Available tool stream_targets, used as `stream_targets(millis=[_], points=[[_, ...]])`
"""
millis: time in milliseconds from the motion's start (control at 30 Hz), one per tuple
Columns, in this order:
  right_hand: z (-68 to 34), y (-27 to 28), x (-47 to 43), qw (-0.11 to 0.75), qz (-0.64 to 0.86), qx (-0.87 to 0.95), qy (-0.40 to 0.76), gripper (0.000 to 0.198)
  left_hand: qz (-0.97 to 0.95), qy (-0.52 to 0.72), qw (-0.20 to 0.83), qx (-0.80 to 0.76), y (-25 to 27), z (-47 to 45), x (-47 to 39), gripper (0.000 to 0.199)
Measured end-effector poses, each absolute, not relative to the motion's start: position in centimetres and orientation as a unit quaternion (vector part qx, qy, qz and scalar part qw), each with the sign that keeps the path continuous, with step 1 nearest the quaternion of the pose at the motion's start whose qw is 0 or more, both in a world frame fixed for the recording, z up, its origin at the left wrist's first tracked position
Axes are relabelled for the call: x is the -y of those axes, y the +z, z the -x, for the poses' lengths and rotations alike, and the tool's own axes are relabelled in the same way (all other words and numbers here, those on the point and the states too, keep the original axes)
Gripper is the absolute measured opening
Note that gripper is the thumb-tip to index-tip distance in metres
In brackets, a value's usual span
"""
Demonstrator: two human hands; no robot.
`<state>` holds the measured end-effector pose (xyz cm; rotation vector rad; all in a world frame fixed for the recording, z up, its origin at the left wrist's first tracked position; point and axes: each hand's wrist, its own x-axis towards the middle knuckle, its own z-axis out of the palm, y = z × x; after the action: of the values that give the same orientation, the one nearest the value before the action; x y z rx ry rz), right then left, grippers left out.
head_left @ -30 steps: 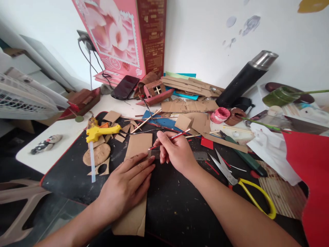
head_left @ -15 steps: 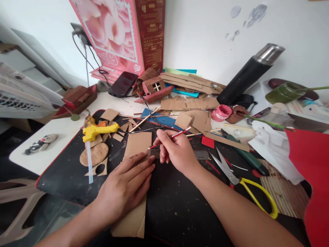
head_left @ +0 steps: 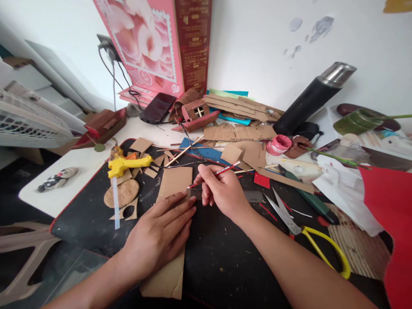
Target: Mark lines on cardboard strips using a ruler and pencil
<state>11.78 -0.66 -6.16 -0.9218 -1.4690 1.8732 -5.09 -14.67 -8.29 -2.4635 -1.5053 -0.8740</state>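
My left hand (head_left: 161, 229) lies flat with fingers stretched across a long strip of cardboard (head_left: 175, 180), pressing it and a metal ruler (head_left: 254, 196) to the black mat. The ruler runs crosswise to the strip, its middle part hidden behind my right hand. In my right hand (head_left: 220, 189) a red pencil (head_left: 227, 168) is pinched between thumb and fingers. Its tip rests at the ruler's edge on the cardboard, just beyond my left fingertips. To the right of my right forearm lie open scissors (head_left: 294, 227) with yellow handles.
A yellow glue gun (head_left: 128, 164) lies left of the cardboard, by a round clay-coloured disc (head_left: 121, 193). Behind are cardboard scraps (head_left: 240, 132), a small model boat (head_left: 196, 118) and a phone (head_left: 157, 107). Paint jars (head_left: 278, 145), a green cutter (head_left: 310, 199) and a leaning black flask (head_left: 312, 101) stand rightward.
The whole view has shifted slightly, so things appear a little further right and lower. Both hands keep nearly the same pose on the cardboard and pencil.
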Motion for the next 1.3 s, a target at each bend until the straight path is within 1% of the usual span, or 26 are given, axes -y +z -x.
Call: stream_targets(millis=[633, 867, 1300], points=[[-11.84, -6.15, 0.68, 0.289, 0.350, 0.552, 0.699, 0.057, 0.817, -0.288, 0.064, 0.496, -8.18, 5.02, 14.70, 0.027], [-11.82, -5.94, 0.55, 0.296, 0.361, 0.542, 0.699, 0.059, 0.809, -0.301, 0.044, 0.503, -8.50, 5.10, 14.84, 0.030], [-11.83, -5.89, 0.68, 0.287, 0.366, 0.541, 0.701, 0.055, 0.811, -0.289, 0.042, 0.507, -8.68, 5.10, 14.99, 0.028]])
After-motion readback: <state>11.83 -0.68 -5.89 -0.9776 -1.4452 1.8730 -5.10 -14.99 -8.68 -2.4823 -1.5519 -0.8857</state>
